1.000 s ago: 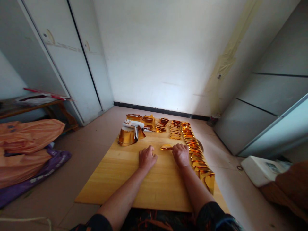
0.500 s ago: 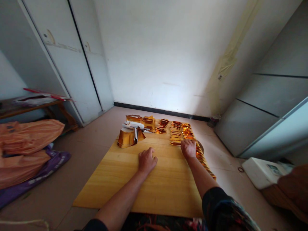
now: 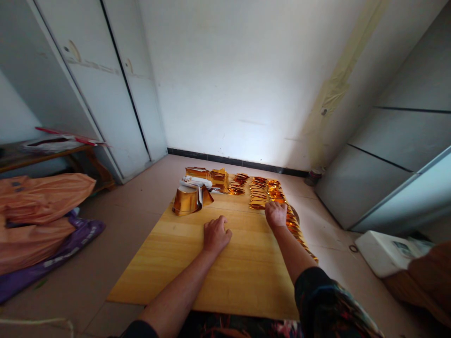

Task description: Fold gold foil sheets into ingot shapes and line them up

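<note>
My left hand (image 3: 215,235) rests on the wooden board, fingers loosely curled, thumb apart from the index finger, with nothing visible in it. At the near end of a row of folded gold foil pieces (image 3: 258,190), my right hand (image 3: 276,215) is closed on the right end of a folded gold foil piece (image 3: 257,206). That piece lies against the row, and the fingertips partly hide it. A second line of shiny folded foil (image 3: 293,223) runs beside the right hand along the board's right edge. Curled gold sheets (image 3: 185,201) stand at the back left.
The wooden board (image 3: 169,263) is low, close to my lap. Flat gold stacks (image 3: 219,175) and a shorter foil row (image 3: 238,183) sit along its far edge. Orange and purple bags (image 3: 45,202) lie left, and a white box (image 3: 382,251) stands right on the floor.
The right hand has moved slightly away from me, bringing the gold foil piece up against the row's near end. My left hand has stayed nearly still.
</note>
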`<control>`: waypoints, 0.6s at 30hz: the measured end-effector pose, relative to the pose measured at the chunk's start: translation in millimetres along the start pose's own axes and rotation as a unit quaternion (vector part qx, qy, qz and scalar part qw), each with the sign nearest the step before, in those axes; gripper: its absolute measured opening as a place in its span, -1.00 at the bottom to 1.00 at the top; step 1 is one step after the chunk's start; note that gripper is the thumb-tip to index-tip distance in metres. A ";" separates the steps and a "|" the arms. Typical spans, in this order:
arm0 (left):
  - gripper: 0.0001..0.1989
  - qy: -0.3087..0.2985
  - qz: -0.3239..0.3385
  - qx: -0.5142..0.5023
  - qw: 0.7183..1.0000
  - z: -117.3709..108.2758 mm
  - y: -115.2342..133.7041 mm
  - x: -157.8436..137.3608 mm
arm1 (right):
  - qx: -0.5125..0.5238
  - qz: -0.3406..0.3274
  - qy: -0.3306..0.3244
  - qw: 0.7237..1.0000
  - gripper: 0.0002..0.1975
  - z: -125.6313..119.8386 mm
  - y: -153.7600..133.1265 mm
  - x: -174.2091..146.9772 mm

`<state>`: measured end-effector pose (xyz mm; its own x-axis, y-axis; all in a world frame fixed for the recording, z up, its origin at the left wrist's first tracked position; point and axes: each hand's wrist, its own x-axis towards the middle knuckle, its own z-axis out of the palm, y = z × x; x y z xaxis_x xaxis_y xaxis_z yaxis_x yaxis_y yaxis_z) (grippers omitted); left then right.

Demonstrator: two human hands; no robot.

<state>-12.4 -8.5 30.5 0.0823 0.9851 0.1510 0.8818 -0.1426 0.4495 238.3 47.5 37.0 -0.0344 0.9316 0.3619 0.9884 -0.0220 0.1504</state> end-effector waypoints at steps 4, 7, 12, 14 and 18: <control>-0.75 -0.004 -0.004 0.000 1.000 -0.5 0.5 -0.3 | 0.003 0.009 -0.008 1.000 -0.76 -3.2 -3.4 1.9; -0.75 -0.006 -0.007 0.001 1.000 -0.2 0.5 -0.2 | 0.004 0.020 -0.015 1.000 -0.75 -4.0 -4.8 2.5; -0.74 -0.006 -0.008 -0.001 1.000 -0.1 0.3 0.1 | 0.003 0.041 -0.021 0.999 -0.77 -3.7 -7.2 3.2; -0.74 -0.005 -0.005 -0.001 1.000 -0.4 0.1 -0.1 | -0.001 0.046 -0.023 0.999 -0.79 -3.8 -9.0 3.1; -0.74 0.002 -0.002 -0.002 1.000 0.2 -0.5 -0.6 | -0.002 0.052 -0.026 0.998 -0.81 -4.5 -14.0 1.3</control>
<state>-12.7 -9.0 30.0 0.0774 0.9851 0.1536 0.8807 -0.1397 0.4527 223.7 47.4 39.5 0.0768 0.9420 0.3268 0.9855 -0.1214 0.1185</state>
